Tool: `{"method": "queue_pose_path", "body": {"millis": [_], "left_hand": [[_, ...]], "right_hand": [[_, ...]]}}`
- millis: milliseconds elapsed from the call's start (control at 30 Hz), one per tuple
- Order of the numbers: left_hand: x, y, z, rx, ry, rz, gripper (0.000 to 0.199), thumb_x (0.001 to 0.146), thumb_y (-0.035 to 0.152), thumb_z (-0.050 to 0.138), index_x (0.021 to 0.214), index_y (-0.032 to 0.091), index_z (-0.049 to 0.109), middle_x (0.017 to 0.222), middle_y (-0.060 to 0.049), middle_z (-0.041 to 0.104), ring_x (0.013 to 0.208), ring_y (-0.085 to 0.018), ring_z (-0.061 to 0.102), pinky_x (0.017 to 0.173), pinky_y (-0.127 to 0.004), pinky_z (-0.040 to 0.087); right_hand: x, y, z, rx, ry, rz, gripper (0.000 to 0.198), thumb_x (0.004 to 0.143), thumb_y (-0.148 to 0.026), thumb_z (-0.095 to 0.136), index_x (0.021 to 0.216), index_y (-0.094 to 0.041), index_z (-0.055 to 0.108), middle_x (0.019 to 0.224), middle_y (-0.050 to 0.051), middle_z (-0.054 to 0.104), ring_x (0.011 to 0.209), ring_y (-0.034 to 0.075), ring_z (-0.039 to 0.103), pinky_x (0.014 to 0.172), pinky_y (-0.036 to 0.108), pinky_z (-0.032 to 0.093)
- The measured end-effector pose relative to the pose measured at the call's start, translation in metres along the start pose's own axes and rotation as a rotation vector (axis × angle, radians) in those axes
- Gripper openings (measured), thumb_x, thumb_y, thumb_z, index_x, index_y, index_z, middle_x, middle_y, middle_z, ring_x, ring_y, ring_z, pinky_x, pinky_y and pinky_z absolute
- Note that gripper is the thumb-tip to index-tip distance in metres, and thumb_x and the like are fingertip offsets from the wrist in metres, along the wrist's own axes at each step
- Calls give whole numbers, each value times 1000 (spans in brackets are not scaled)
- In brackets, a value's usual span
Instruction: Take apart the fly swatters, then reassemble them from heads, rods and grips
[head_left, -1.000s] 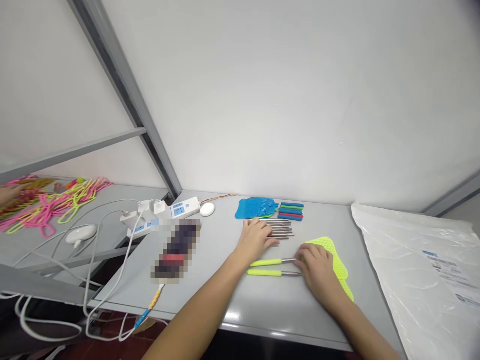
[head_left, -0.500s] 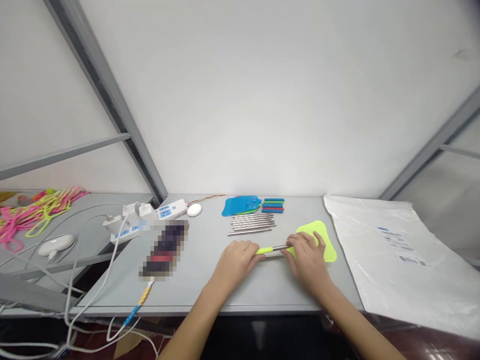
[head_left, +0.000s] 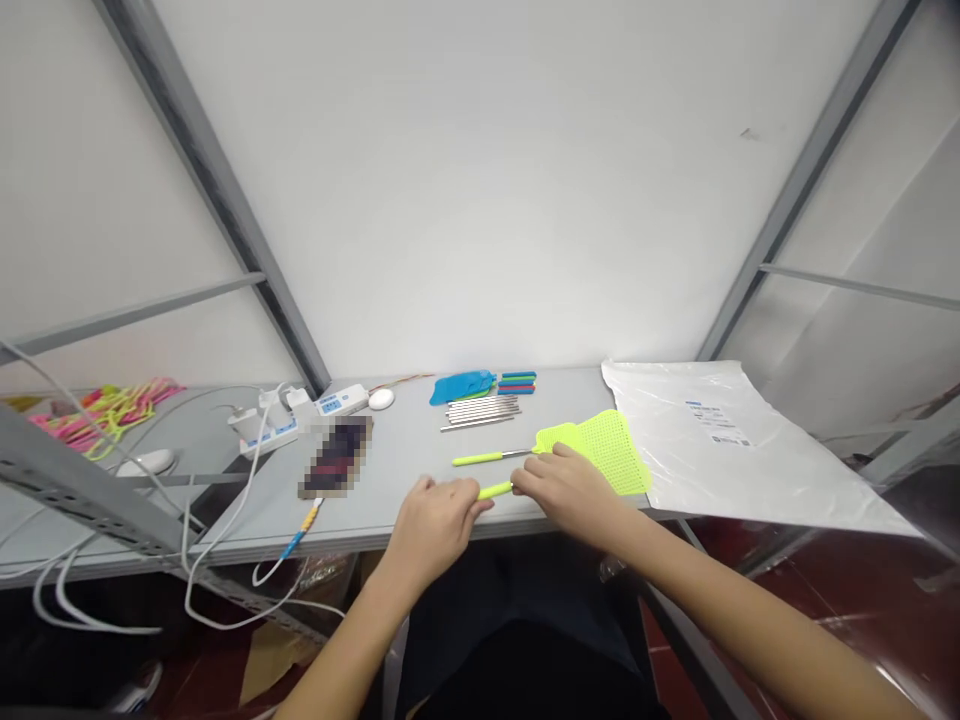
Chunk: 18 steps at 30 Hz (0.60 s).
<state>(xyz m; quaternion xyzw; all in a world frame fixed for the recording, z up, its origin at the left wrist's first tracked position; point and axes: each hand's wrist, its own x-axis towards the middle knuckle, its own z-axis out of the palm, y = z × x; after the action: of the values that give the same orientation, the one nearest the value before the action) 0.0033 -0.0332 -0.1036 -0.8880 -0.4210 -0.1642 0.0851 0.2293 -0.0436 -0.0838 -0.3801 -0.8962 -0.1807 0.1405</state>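
My left hand (head_left: 435, 525) is closed around one end of a yellow-green handle (head_left: 494, 491) near the table's front edge. My right hand (head_left: 571, 487) pinches the other end; its fingers hide what joins on there. Just beyond lies a yellow-green fly swatter, with its grip (head_left: 478, 459), thin metal rod (head_left: 517, 453) and perforated head (head_left: 556, 435). A larger perforated yellow-green sheet (head_left: 616, 452), looking like another swatter head, overlaps it behind my right hand. Whether the held handle connects to that sheet is hidden.
Behind are several metal rods (head_left: 484, 411), blue swatter heads (head_left: 462, 386) and coloured handles (head_left: 517, 383). A white plastic package (head_left: 697, 450) covers the right side. Leftward are a pixelated dark object (head_left: 337, 457), a power strip (head_left: 270, 440) and loose white cables (head_left: 247, 485).
The hands have moved toward the table's front edge with a yellow-green handle between them. A fly swatter now lies beyond them, and more yellow-green mesh shows. The view has shifted right.
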Motion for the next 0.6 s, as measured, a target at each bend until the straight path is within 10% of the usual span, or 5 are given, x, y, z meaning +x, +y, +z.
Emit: {"method": "queue_pose_path", "body": {"millis": [200,500,600], "left_hand": [[-11,13,-15,-211,-258,-226,41,97,47,22,76,21,46,59,2,53,52,-15,45,53,-29,17],[-18,27,-34,-1424,-828,-493,52,84,71,28,65,22,30,45,9,22,41,-8,16,42,-24,19],[-14,25,-35,-1346,-784,-436,52,87,68,24,65,22,32,47,8,25,42,-9,20,44,-24,24]], "right_hand": [[-1,9,4,-79,-12,-179,13,94,-16,39,90,-18,51,75,1,56,67,16,42,63,33,21],[-10,22,-21,-149,42,-427,16,96,-20,38,93,-17,53,72,1,54,65,15,40,61,32,19],[-4,27,-23,-173,22,-421,18,97,-21,37,90,-18,53,72,1,55,65,15,42,62,32,21]]}}
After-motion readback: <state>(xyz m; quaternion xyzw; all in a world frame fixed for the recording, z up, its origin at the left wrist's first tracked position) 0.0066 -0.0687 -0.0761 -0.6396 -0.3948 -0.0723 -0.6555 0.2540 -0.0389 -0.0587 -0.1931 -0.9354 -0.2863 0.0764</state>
